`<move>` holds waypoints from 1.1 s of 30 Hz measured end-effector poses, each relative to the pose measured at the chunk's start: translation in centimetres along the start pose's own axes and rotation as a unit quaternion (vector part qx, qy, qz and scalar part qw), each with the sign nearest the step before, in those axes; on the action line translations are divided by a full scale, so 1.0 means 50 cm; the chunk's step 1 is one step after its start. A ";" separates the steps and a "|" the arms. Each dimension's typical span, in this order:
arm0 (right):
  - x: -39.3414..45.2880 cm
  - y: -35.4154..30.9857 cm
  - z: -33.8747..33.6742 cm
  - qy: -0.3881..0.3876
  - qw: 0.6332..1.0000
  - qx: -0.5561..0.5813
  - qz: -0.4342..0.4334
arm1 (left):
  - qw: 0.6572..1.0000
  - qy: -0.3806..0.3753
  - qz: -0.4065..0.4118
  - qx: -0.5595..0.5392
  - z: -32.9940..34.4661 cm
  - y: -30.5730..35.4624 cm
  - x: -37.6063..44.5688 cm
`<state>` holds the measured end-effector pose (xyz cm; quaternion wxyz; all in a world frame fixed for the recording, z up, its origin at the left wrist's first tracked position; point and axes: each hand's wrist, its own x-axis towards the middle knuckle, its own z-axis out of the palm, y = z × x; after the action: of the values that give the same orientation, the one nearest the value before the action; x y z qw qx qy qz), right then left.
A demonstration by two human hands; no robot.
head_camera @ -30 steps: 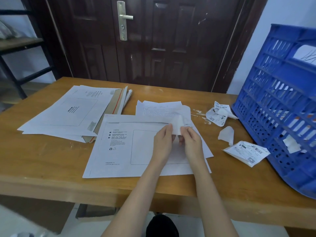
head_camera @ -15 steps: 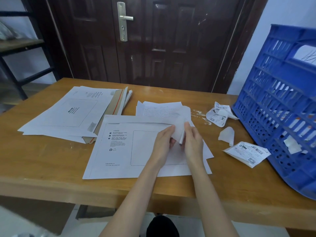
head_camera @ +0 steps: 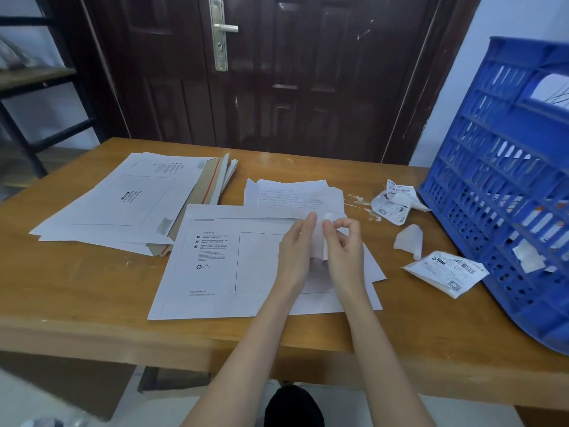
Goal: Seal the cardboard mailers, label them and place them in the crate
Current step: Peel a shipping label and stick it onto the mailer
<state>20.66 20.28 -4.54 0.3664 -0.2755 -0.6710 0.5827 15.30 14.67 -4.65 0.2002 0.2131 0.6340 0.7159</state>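
Labelling step, mid-peel. Left hand (head_camera: 295,251) gripping label sheet (head_camera: 318,241), right hand (head_camera: 345,251) pinching a peeled corner at its top edge; both held just above the mailer (head_camera: 215,263) lying flat on the counter (head_camera: 77,297). More mailers (head_camera: 129,198) stacked at left. Crate (head_camera: 505,167) at right. Next, probably: strip backing off, press label into printed box, avoid wrinkles.

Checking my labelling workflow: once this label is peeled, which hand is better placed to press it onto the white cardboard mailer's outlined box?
Probably left. The left hand holds the white label sheet directly over the white cardboard mailer, while the right hand pinches the peeling corner.
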 end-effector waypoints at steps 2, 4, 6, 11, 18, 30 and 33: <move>0.003 0.001 0.001 0.004 0.999 0.010 0.045 | 0.999 0.005 0.028 0.023 0.003 -0.011 0.005; 0.010 0.003 0.002 0.004 0.996 0.032 0.084 | 0.999 -0.001 0.038 0.021 0.004 -0.011 0.004; 0.014 0.004 0.005 -0.004 0.995 0.023 0.094 | 0.999 -0.008 0.042 0.015 0.003 -0.009 0.002; 0.020 0.009 0.001 0.005 0.995 0.010 0.096 | 0.999 -0.006 0.034 -0.002 0.000 -0.008 0.003; 0.012 0.002 0.001 0.056 0.997 -0.032 0.042 | 0.999 0.019 0.029 -0.003 -0.002 -0.009 0.001; 0.018 -0.002 -0.019 0.147 0.988 -0.035 0.042 | 0.985 0.055 -0.054 -0.155 -0.021 0.006 0.002; 0.017 -0.001 -0.019 0.161 0.985 -0.034 0.042 | 0.979 0.058 -0.073 -0.181 -0.026 0.009 0.003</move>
<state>20.92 21.49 -4.29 0.4355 -0.4059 -0.6105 0.5224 14.46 13.62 -4.31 0.2496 0.0846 0.5182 0.8136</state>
